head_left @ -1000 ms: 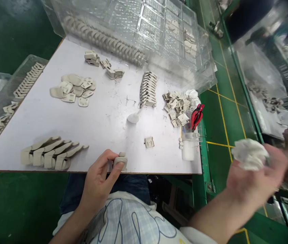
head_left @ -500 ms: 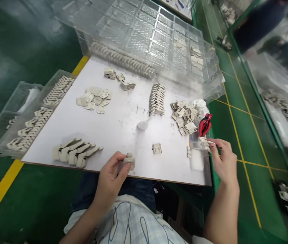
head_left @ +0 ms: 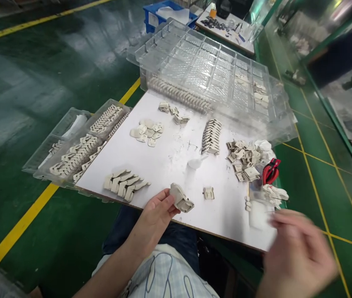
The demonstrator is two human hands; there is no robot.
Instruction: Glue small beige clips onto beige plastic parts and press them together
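Near the front edge of the white board (head_left: 176, 145), my left hand (head_left: 154, 217) pinches a beige plastic part (head_left: 180, 198), its rounded plate turned up and its clip-like end pointing right. My right hand (head_left: 300, 252) is over the board's right front corner, smeared by motion, so its fingers and anything in them cannot be made out. A crumpled white piece (head_left: 273, 195) and a translucent white block (head_left: 258, 215) lie just beyond it. One small beige clip piece (head_left: 208, 193) rests alone to the right of the held part.
Loose clip pieces (head_left: 244, 159) are heaped beside red-handled pliers (head_left: 271, 170). A white spoon (head_left: 196, 162), a row of clips (head_left: 211, 136), flat plates (head_left: 147, 131) and assembled parts (head_left: 126, 184) lie around the board. Clear compartment trays (head_left: 201, 54) stand behind; a filled tray (head_left: 83, 151) is left.
My right hand has drawn back from the crumpled white piece toward the front right. The part in my left hand has turned, showing its clip end. The camera view has shifted.
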